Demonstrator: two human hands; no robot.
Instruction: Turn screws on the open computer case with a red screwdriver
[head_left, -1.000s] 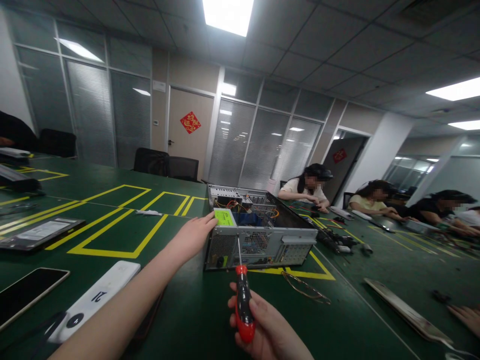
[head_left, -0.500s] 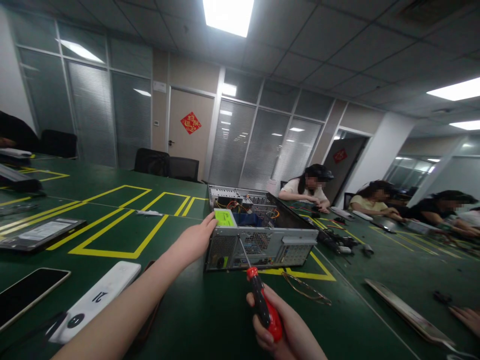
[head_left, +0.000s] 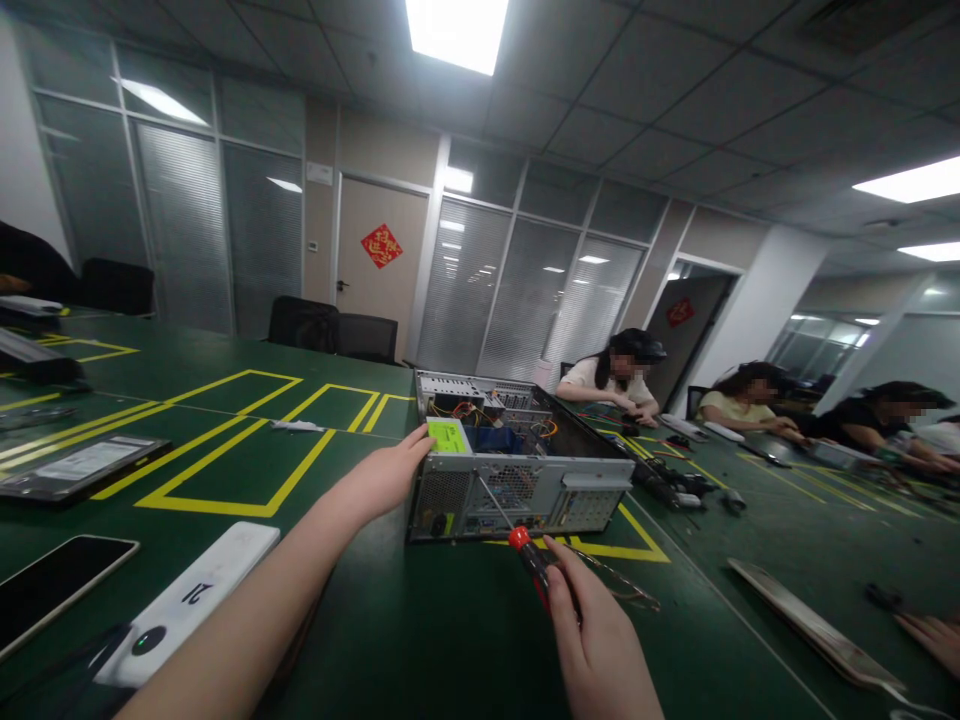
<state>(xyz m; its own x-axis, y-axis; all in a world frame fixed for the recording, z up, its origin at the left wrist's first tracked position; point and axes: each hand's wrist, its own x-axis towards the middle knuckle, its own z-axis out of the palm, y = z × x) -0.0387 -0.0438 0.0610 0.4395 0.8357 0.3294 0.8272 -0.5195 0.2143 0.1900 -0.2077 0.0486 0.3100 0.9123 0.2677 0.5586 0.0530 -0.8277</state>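
Note:
An open computer case [head_left: 555, 470] lies on the green table, its grey rear panel towards me. Wires and a power supply with a yellow-green label [head_left: 448, 437] show inside it. The fingers of my left hand [head_left: 394, 470] rest on the case's left edge beside that label, held fairly close together. My right hand [head_left: 592, 620] is wrapped round a red and black screwdriver [head_left: 534, 560] in front of the case. The screwdriver's shaft slants up left, with its tip at the rear panel; exact contact is too small to tell.
A white device marked 21 [head_left: 199, 590], a phone [head_left: 64, 590] and a hard drive [head_left: 86, 467] lie at the left. Behind my right hand are thin-framed glasses [head_left: 622, 585]. Another phone-like slab [head_left: 810, 620] lies right. Several people sit beyond, and a person's hand [head_left: 930, 640] shows at the right edge.
My right hand has moved right and turned, so the screwdriver handle now sits further right and the shaft slants more. My left hand has stayed at the case.

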